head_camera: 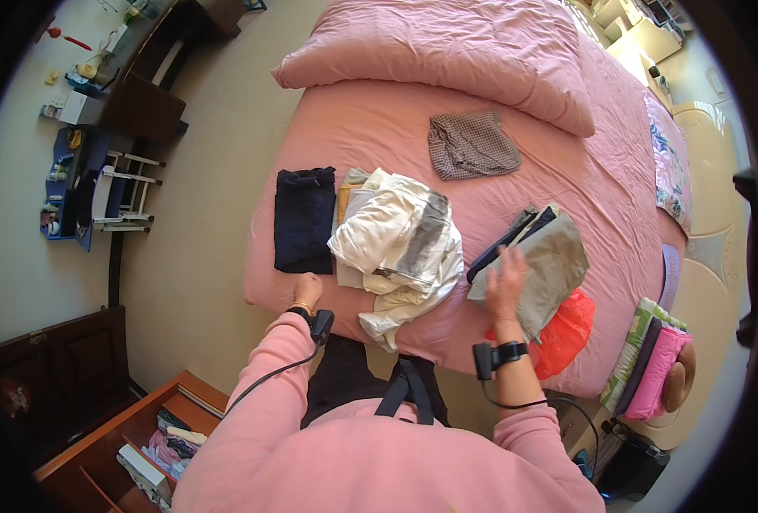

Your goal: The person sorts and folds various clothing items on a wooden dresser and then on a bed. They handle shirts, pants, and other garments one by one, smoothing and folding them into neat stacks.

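Observation:
My left hand [307, 290] is a loose fist at the near edge of a folded navy garment [304, 221] on the bed; nothing shows in it. My right hand [506, 288], slightly blurred, has its fingers apart over the left side of a grey-khaki folded garment [549, 260]. Darker folded clothes [500, 240] stick out from under that garment. Between my hands lies a rumpled white garment with a grey panel [395, 231], on top of folded light clothes [351, 208]. One white end hangs towards the bed's near edge. A red plastic bag [568, 333] lies beside the khaki garment.
The pink-sheeted bed [379, 128] carries a checked folded cloth [474, 144] and a bunched pink quilt [443, 51]. An open wooden drawer [186, 391] with clothes is behind me on the left. Folded bedding [648, 365] leans at the right. A cable runs from each wrist device.

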The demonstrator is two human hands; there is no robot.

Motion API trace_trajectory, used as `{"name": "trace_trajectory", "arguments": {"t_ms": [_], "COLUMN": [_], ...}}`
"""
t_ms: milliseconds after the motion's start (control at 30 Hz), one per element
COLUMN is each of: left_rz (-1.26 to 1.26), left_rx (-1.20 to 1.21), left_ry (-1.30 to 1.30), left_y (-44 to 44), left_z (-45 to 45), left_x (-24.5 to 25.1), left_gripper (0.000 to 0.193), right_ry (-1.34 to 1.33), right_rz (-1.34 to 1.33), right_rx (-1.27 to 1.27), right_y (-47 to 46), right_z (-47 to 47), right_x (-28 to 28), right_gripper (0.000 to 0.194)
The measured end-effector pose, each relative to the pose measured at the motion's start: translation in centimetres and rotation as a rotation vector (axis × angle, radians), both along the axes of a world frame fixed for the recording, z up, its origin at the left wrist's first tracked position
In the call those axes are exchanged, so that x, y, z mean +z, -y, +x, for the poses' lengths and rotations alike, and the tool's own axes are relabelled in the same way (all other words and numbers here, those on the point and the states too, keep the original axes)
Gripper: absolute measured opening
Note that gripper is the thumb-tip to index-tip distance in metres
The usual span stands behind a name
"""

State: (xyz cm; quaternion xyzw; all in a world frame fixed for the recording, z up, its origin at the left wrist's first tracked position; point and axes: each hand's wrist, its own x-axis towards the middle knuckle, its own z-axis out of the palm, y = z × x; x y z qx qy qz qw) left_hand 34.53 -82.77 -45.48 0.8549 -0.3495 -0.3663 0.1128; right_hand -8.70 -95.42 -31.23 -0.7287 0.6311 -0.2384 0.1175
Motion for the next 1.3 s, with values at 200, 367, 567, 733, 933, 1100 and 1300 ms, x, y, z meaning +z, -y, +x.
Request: {"name": "trace_trajectory", "arguments": {"t_ms": [200, 367, 567, 733, 933, 1100, 1300], "left_rz": [-0.026, -0.138, -0.175, -0.046, -0.341, -0.269, -0.212], "left_rx": [0.169, 0.16, 0.242, 0.185, 0.005, 0.073, 0.03], "left_ry": [0.332, 0.086, -0.37, -0.232, 0.025, -0.478, -0.51], "left_y": [0.0, 1.7, 4.1, 5.2, 7.9, 11.5, 13.4], "left_z": [6.1, 11.5, 13.1, 12.0, 10.8, 10.1, 10.6], "left_x": [1.2, -2.3, -4.0, -1.4, 0.9, 1.2, 1.1], "left_gripper": [0.035, 0.05, 0.059, 0.077, 0.047, 0.069, 0.088], "right_ry": [0.596, 0.739, 0.574, 0.488, 0.167, 0.13, 0.978], "right_rz": [0.697, 0.926, 0.834, 0.894, 0.781, 0.709, 1.037], "right_rx": [0.088, 0.16, 0.205, -0.08, -0.244, -0.076, -0.145], "right_y": [-5.1, -5.0, -1.2, 0.0, 0.5, -0.2, 0.4], "right_z": [16.4, 26.3, 32.8, 37.1, 40.9, 40.9, 41.4], "right_x": [-4.8, -8.1, -10.6, -12.4, -12.7, -11.7, -12.9], "right_gripper": [0.027, 0.031, 0.048, 0.062, 0.069, 0.055, 0.041]}}
